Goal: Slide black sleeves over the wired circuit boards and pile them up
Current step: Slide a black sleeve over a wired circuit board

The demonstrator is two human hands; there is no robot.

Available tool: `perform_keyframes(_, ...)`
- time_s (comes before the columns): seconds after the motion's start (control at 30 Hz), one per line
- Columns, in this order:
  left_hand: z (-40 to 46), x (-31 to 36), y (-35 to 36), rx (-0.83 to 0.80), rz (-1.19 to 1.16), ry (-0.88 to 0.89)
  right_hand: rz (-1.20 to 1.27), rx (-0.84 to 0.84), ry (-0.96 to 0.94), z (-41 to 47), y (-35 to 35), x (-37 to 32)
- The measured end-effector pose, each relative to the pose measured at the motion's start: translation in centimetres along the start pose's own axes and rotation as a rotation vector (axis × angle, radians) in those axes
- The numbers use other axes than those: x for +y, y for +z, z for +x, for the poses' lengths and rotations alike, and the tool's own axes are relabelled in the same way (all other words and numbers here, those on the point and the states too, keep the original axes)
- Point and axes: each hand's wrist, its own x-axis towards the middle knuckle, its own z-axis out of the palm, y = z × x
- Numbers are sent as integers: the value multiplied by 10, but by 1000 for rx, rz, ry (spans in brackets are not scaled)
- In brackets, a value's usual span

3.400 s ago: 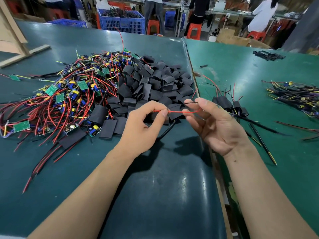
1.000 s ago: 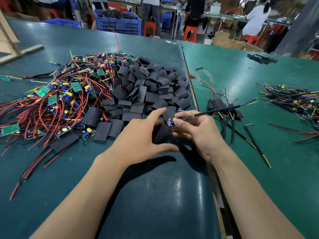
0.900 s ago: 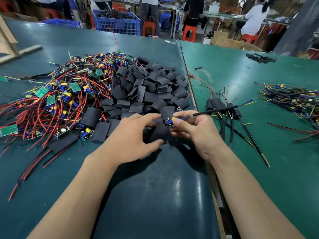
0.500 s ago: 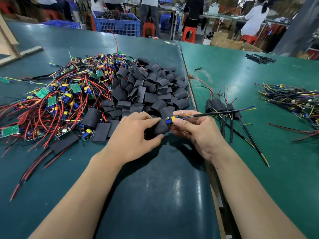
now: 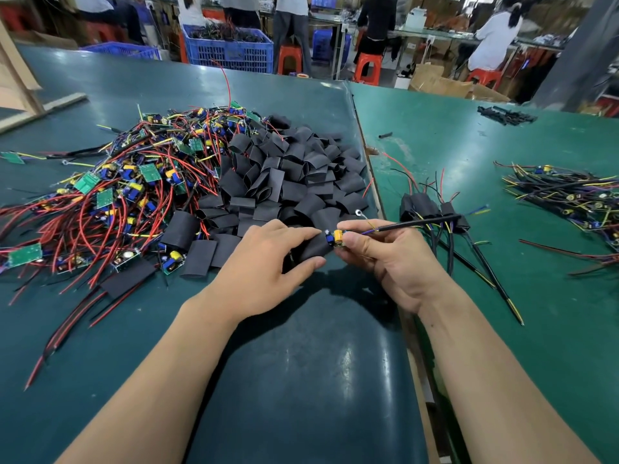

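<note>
My left hand (image 5: pixel 268 262) grips a black sleeve (image 5: pixel 313 251) between thumb and fingers at the front of the heap. My right hand (image 5: pixel 385 256) pinches the end of a wired circuit board (image 5: pixel 336 237) with blue and yellow parts. Most of that board sits inside the sleeve, and its black cable (image 5: pixel 418 223) sticks out to the right. A heap of loose black sleeves (image 5: pixel 288 175) lies behind my hands. Left of the heap spreads a tangle of bare boards with red wires (image 5: pixel 110 199). A small pile of sleeved boards (image 5: pixel 432 209) lies to the right.
A seam (image 5: pixel 371 169) runs between the dark green mat and the lighter green table at right. More wired parts (image 5: pixel 569 195) lie at far right. A blue crate (image 5: pixel 231 50) and several people on stools are beyond the table's far edge.
The wire once stretched between both hands is gone; my left hand took a sleeve from the heap and has drawn it over the board that my right hand holds.
</note>
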Motion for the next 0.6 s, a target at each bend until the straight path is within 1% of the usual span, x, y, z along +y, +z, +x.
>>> perform_keyframes(0.13,1,-4,1,-9,166,76,-159,17,-6,-2,-4,-3)
perform_keyframes(0.2,2,-4,0,-27,200,95,-168,19,6,-2,-6,-3)
perform_keyframes(0.3,1,0,-1,-47,157,96,-153,34,20,-1,-7,-3)
perform_keyframes(0.47,0,1,0,-20,34,73,-197,-29,80,-1,-8,-4)
perform_keyframes(0.6,2,3,4,10,25,87,-212,44,-10,0,-4,1)
